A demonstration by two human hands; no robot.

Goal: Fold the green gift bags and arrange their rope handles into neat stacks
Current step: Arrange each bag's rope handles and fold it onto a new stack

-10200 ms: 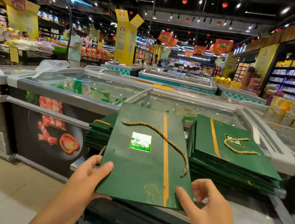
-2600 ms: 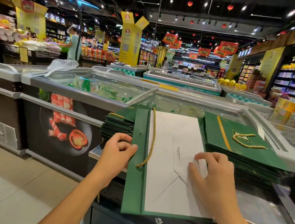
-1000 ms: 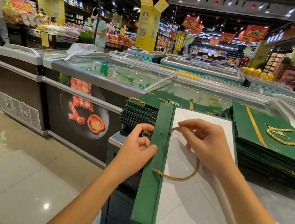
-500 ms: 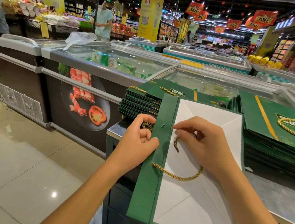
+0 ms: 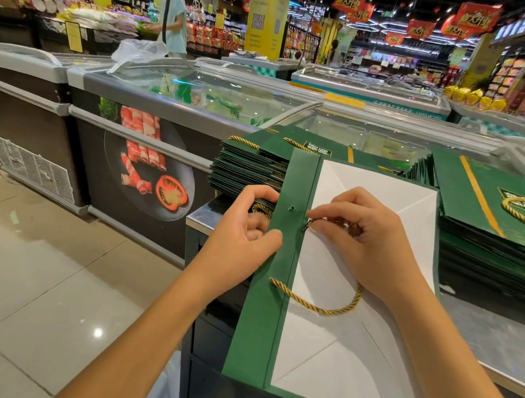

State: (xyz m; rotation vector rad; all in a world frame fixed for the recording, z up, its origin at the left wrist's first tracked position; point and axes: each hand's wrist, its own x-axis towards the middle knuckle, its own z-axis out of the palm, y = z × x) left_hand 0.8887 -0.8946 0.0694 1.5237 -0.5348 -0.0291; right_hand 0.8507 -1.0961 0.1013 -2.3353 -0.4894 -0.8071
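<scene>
A flat green gift bag (image 5: 260,320) lies white inside up on the steel counter (image 5: 504,343), its green rim strip on the left. My left hand (image 5: 244,234) grips that rim strip from the left edge. My right hand (image 5: 362,236) pinches the free end of the gold rope handle (image 5: 316,307) just right of an empty hole (image 5: 291,208) in the strip. The rope's other end sits in the lower hole. A stack of green bags (image 5: 252,166) stands behind on the left, and another stack (image 5: 505,232) stands on the right with a coiled gold handle on top.
Glass-topped chest freezers (image 5: 202,95) run behind the counter. A tiled floor (image 5: 20,245) opens to the left. A person in a light shirt (image 5: 173,20) stands at the far displays. Shelves of goods line the right wall.
My right hand has brought the rope's end closer to the rim strip, next to the upper hole. My left hand keeps its grip on the strip. The view has tilted down slightly.
</scene>
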